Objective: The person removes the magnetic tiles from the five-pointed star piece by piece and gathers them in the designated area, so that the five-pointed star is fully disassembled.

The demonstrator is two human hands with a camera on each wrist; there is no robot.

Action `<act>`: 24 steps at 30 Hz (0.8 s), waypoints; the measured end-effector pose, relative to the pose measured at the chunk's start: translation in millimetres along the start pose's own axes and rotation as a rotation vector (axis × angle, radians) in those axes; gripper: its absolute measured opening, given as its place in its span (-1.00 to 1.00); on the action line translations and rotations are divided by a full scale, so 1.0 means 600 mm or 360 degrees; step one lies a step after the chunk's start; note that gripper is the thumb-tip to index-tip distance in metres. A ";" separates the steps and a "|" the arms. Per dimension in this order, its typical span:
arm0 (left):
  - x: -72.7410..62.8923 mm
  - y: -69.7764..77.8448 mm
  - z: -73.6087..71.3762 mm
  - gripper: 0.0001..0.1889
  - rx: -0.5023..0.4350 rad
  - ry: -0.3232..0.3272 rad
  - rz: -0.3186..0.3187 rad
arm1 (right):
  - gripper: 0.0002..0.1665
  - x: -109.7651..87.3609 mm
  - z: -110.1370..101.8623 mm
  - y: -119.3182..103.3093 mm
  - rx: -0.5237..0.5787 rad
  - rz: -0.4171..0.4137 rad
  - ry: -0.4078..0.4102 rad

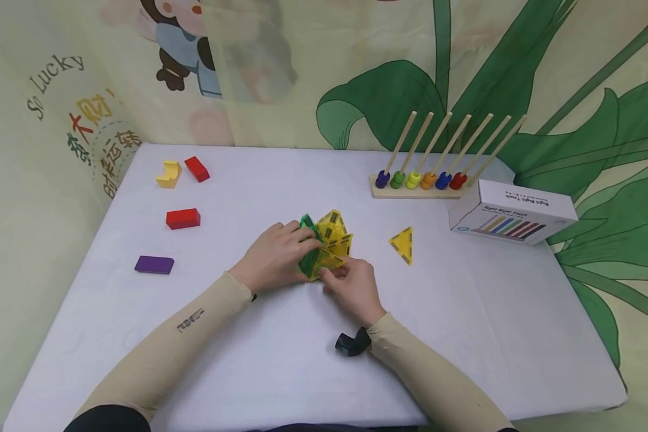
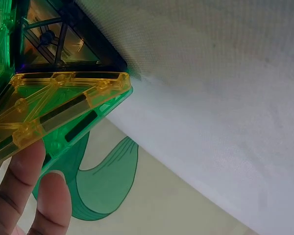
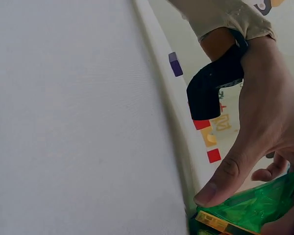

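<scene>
Left hand point(image 1: 278, 251) is gripping the tile assembly point(image 1: 333, 228) by its green side, mid-worktop point(image 1: 464, 336); right hand point(image 1: 356, 289) is pinching its yellow lower edge. Probably light, stiff and weak-jointed, it is favouring edge holds.

A tabletop point(image 1: 491, 324) covered in smooth white material, faintly creased toward the right, fills the lower part of the head view. Behind it hangs a cream and pale-green backdrop point(image 1: 367, 36), with a vertical seam point(image 1: 225, 120) left of centre. Large dark-green leaves point(image 1: 396, 90) on long stems point(image 1: 441, 48) are printed across its middle and right, down past the tabletop's right edge. Upper left, a cartoon figure point(image 1: 186, 54) in blue is cut off along one side beside a paler, blurred print. The left wall carries "So Lucky" lettering point(image 1: 52, 71) above colourful Chinese characters point(image 1: 93, 108). The light is soft and diffuse.
</scene>
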State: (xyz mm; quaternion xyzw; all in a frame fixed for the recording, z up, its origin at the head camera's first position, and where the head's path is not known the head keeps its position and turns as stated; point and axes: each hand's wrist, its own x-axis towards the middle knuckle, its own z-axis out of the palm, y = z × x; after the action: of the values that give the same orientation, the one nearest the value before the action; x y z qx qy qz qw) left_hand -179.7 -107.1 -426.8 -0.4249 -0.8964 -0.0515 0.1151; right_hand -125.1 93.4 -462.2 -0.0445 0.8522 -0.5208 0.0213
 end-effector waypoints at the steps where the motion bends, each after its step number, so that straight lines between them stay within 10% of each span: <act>1: 0.000 0.000 0.000 -0.35 0.0007 0.0003 0.0001 | -0.82 -0.001 -0.001 0.000 0.0013 0.0018 -0.0015; 11: 0.000 -0.003 0.000 -0.36 0.0026 0.0001 0.0000 | -0.80 -0.020 -0.015 0.004 -0.0057 0.0167 -0.0446; 18: -0.003 -0.004 -0.003 -0.32 0.0017 0.0005 -0.0010 | -0.83 -0.034 -0.008 -0.003 -0.0374 -0.0109 -0.1009; 24: -0.004 -0.005 -0.003 -0.34 -0.0023 0.0008 -0.0020 | -0.77 -0.047 0.013 -0.016 -0.0498 -0.0209 -0.0981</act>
State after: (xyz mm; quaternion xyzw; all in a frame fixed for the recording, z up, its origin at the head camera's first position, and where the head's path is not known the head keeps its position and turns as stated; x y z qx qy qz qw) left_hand -179.8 -111.2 -425.5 -0.4199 -0.8984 -0.0597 0.1140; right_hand -95.8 85.0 -457.5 -0.2571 0.8705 -0.3462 0.2371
